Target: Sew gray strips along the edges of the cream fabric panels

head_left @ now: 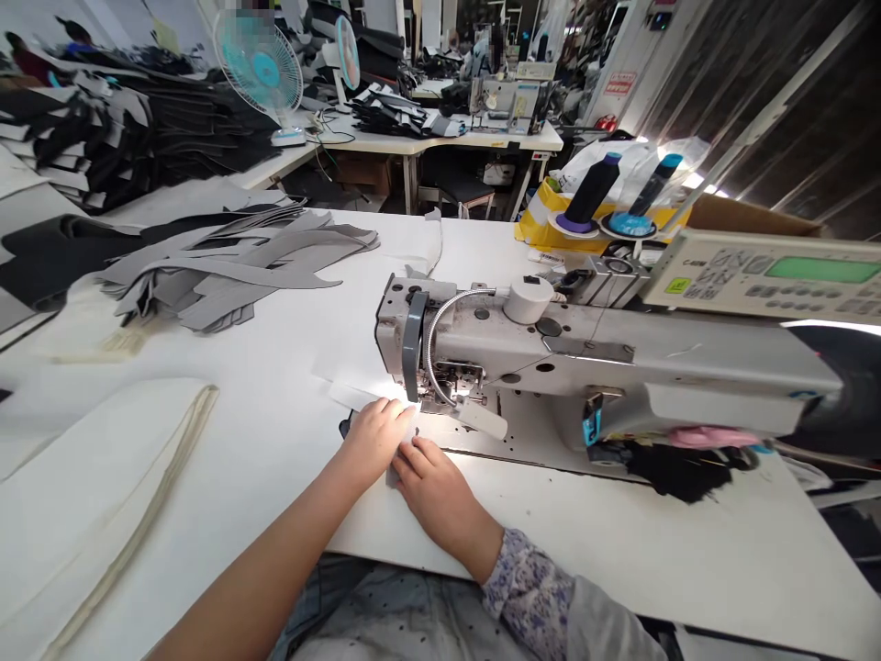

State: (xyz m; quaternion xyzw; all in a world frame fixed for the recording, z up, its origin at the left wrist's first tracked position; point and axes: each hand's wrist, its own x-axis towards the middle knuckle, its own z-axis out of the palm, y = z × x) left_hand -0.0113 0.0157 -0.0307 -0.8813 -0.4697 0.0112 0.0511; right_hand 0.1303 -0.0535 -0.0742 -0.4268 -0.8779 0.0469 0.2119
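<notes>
A pale strip of fabric (352, 396) lies on the white table at the needle end of a sewing machine (509, 344). My left hand (378, 439) is closed on the fabric just in front of the presser foot, its fingertips by the lit needle area. Close beside it, my right hand (440, 496) grips the near edge of the same piece with bent fingers. Both hands cover most of the fabric, and the thumbs are largely hidden. A small dark object (345, 427) shows left of my left hand.
Stacked grey fabric pieces (240, 252) lie at the back left, with folded white cloth (117, 496) nearer. Thread cones (590, 195) and a control panel (777, 275) stand behind the machine. Black scraps (678, 470) sit under its arm. A fan (262, 69) stands farther back.
</notes>
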